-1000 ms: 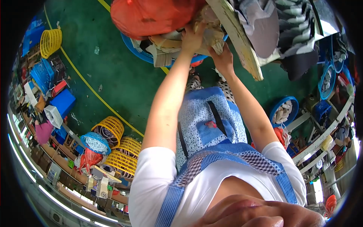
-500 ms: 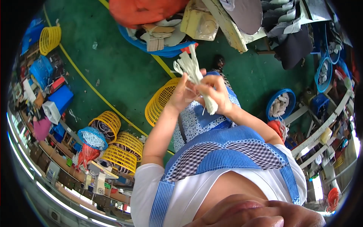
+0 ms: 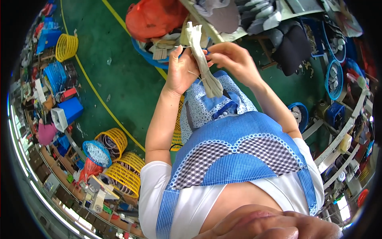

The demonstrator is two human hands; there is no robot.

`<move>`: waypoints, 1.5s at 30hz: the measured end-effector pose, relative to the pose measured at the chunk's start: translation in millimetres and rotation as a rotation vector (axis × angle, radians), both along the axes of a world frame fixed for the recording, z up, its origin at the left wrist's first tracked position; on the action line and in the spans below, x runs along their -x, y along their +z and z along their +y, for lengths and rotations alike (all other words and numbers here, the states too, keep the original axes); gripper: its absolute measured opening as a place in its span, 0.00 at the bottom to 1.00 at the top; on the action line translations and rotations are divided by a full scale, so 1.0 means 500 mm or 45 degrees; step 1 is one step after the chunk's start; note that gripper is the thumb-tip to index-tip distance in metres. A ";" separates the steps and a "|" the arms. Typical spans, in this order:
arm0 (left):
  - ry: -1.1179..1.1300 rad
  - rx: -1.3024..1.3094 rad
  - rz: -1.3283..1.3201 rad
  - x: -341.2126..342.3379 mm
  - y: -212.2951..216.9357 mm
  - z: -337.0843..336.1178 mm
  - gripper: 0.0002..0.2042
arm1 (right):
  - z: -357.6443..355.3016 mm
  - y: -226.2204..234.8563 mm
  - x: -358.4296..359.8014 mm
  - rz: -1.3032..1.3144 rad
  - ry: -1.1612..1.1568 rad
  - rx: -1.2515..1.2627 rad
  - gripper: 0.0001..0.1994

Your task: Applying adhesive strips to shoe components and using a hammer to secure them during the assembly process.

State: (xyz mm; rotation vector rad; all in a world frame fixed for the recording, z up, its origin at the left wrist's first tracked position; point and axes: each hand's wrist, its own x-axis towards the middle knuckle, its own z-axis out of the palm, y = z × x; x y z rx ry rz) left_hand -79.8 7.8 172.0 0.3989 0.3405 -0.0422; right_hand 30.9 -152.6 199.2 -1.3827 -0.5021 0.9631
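A bundle of off-white strips, narrow at the middle and flared at its lower end, stands tilted in front of my apron. My left hand is closed around its middle from the left, thumb pointing up. A thin pale string crosses the bundle, with loose ends sticking out to the left. My right hand is at the bundle's right side, its fingers bent and drawn in close to the strips. Whatever its fingertips hold is too small to make out, and the hand is slightly blurred.
Beyond my hands, a blue tub holds fabric pieces and a red sack. A table with stacked grey pieces is at the far right. Yellow baskets stand on the left, and another yellow basket sits beside my leg.
Both hands and the bundle have moved farther up in view. The bundle is turned more upright, and my right hand has shifted from its middle to its right side.
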 end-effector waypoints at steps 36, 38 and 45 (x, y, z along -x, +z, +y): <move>0.342 -0.837 0.411 -0.024 -0.048 0.042 0.13 | -0.324 -0.058 -0.354 0.509 -0.950 -0.886 0.13; 0.634 -0.873 0.475 0.014 -0.069 0.112 0.14 | -0.386 -0.067 -0.363 0.511 -0.871 -0.818 0.11; 0.491 -0.966 0.443 -0.018 -0.163 0.245 0.18 | -0.380 -0.099 -0.264 0.695 -0.800 -0.664 0.12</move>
